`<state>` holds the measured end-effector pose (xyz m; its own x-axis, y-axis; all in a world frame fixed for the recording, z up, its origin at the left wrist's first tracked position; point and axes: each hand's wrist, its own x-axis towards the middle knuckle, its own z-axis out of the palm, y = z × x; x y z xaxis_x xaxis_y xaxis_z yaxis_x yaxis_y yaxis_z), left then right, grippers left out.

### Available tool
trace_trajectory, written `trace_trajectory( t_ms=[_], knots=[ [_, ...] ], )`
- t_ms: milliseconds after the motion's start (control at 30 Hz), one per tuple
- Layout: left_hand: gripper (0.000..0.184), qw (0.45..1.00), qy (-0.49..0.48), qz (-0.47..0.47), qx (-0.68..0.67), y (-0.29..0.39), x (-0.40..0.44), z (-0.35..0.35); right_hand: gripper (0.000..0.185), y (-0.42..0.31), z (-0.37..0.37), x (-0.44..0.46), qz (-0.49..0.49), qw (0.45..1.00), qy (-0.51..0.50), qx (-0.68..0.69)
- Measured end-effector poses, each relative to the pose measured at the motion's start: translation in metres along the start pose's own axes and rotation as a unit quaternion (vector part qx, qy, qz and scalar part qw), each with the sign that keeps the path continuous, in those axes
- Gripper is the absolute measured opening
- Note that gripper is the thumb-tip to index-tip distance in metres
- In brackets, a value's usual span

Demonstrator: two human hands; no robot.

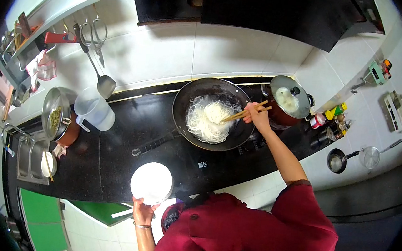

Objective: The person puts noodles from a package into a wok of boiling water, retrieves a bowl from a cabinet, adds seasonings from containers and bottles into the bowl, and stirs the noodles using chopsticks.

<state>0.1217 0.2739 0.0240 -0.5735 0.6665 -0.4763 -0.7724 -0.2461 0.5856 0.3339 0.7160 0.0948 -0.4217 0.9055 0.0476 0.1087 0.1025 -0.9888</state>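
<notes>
White noodles (205,129) lie in a large black wok (184,94) on the cooktop, with a bunch of them raised in the middle. My right hand (256,117) is closed round wooden chopsticks (240,115), whose tips are in the noodles. Near the counter's front edge, my left hand (143,212) grips the lower rim of a white bowl (151,183). The bowl is in front of the wok, to the left. Its inside looks bright white, without visible detail.
A lidded pot (286,104) stands right of the wok, with condiment bottles (334,111) beyond. To the left are a plastic jug (98,111), a metal bowl (55,112) and the sink (25,158). A spatula (105,86) hangs on the wall.
</notes>
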Motion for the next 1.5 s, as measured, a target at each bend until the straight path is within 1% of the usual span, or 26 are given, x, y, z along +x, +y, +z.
trace_trajectory(
  t_ms=[67, 100, 167, 200, 267, 300, 367, 433, 500, 533, 600, 633, 667, 733, 833, 900, 967, 1067, 1133, 1167, 1233, 1267, 1300, 1367, 1433, 1500],
  knots=[
    [0.056, 1.000, -0.006, 0.003, 0.008, 0.001, -0.001, 0.001, 0.025, -0.008, 0.002, -0.011, -0.049, 0.984, -0.158, -0.071],
    [0.057, 1.000, -0.011, 0.005, 0.017, 0.002, -0.003, 0.002, 0.022, -0.017, 0.009, -0.018, 0.002, 0.966, -0.235, -0.105],
    [0.057, 1.000, -0.006, 0.004, 0.020, 0.001, -0.003, 0.003, 0.020, -0.019, 0.026, -0.033, 0.008, 0.941, -0.302, -0.151],
    [0.057, 1.000, 0.000, 0.005, 0.024, 0.002, -0.003, 0.003, 0.020, -0.017, 0.029, -0.033, 0.009, 0.942, -0.300, -0.151],
    [0.056, 1.000, -0.011, 0.005, 0.023, 0.004, -0.004, 0.005, 0.018, -0.013, 0.035, -0.031, -0.244, 0.924, -0.177, -0.235],
    [0.056, 1.000, -0.020, 0.006, 0.019, 0.004, -0.004, 0.005, 0.018, -0.016, 0.036, -0.028, -0.247, 0.923, -0.178, -0.234],
    [0.056, 1.000, -0.016, 0.007, 0.010, 0.003, -0.005, 0.004, 0.016, -0.021, 0.035, -0.025, -0.138, 0.953, -0.181, -0.199],
    [0.055, 1.000, -0.016, 0.003, 0.004, 0.001, -0.005, 0.005, 0.017, -0.019, 0.046, -0.026, -0.048, 0.928, -0.317, -0.187],
    [0.055, 1.000, 0.004, 0.000, 0.018, 0.001, -0.004, 0.008, 0.017, -0.006, 0.067, -0.033, -0.125, 0.918, -0.333, -0.174],
    [0.055, 1.000, 0.005, 0.002, 0.017, 0.001, -0.005, 0.010, 0.017, 0.001, 0.067, -0.028, -0.127, 0.918, -0.335, -0.173],
    [0.056, 1.000, -0.006, 0.008, 0.015, 0.002, -0.007, 0.013, 0.017, 0.020, 0.062, -0.009, -0.315, 0.907, -0.204, -0.192],
    [0.056, 1.000, -0.003, 0.010, 0.016, 0.003, -0.008, 0.011, 0.017, 0.014, 0.064, -0.001, -0.327, 0.921, -0.087, -0.193],
    [0.057, 1.000, -0.014, 0.008, 0.003, 0.002, -0.007, 0.008, 0.017, 0.004, 0.049, 0.002, -0.219, 0.957, -0.090, -0.169],
    [0.057, 1.000, -0.025, 0.007, -0.013, 0.000, -0.007, 0.004, 0.017, 0.004, 0.020, 0.029, -0.076, 0.986, -0.071, -0.127],
    [0.058, 1.000, 0.001, 0.016, -0.007, -0.003, -0.010, 0.001, 0.017, -0.003, 0.003, 0.035, -0.020, 0.986, -0.160, -0.043],
    [0.060, 0.998, 0.036, 0.033, 0.028, -0.005, -0.011, 0.001, 0.018, 0.011, 0.005, 0.040, 0.002, 0.975, -0.180, -0.129],
    [0.060, 0.999, 0.023, 0.030, 0.025, -0.004, -0.010, 0.000, 0.018, 0.037, 0.017, 0.051, -0.025, 0.982, -0.153, -0.110],
    [0.060, 0.999, 0.018, 0.030, 0.023, -0.001, -0.012, 0.003, 0.021, 0.061, 0.041, 0.059, 0.003, 0.993, -0.112, -0.029],
    [0.061, 0.999, 0.025, 0.031, 0.025, 0.000, -0.013, 0.006, 0.024, 0.075, 0.057, 0.059, 0.072, 0.991, -0.054, 0.101],
    [0.061, 0.999, 0.023, 0.031, 0.029, 0.000, -0.013, 0.006, 0.024, 0.078, 0.065, 0.059, 0.073, 0.991, -0.054, 0.101],
    [0.061, 0.999, 0.021, 0.033, 0.031, -0.001, -0.014, 0.007, 0.023, 0.082, 0.077, 0.060, 0.201, 0.961, 0.027, 0.188],
    [0.061, 0.999, 0.025, 0.031, 0.032, -0.001, -0.014, 0.006, 0.019, 0.082, 0.080, 0.062, 0.251, 0.942, 0.024, 0.221],
    [0.062, 0.999, 0.028, 0.030, 0.032, -0.001, -0.015, 0.005, 0.019, 0.081, 0.082, 0.062, 0.250, 0.942, 0.023, 0.221],
    [0.062, 0.999, 0.018, 0.032, 0.030, 0.000, -0.016, 0.006, 0.016, 0.078, 0.084, 0.063, 0.348, 0.885, 0.048, 0.304],
    [0.062, 0.999, 0.007, 0.032, 0.026, -0.001, -0.015, 0.005, 0.016, 0.076, 0.079, 0.064, 0.353, 0.877, 0.038, 0.323],
    [0.062, 0.999, 0.015, 0.030, 0.029, -0.003, -0.013, 0.000, 0.021, 0.069, 0.072, 0.066, 0.364, 0.830, -0.010, 0.422]
  ],
)
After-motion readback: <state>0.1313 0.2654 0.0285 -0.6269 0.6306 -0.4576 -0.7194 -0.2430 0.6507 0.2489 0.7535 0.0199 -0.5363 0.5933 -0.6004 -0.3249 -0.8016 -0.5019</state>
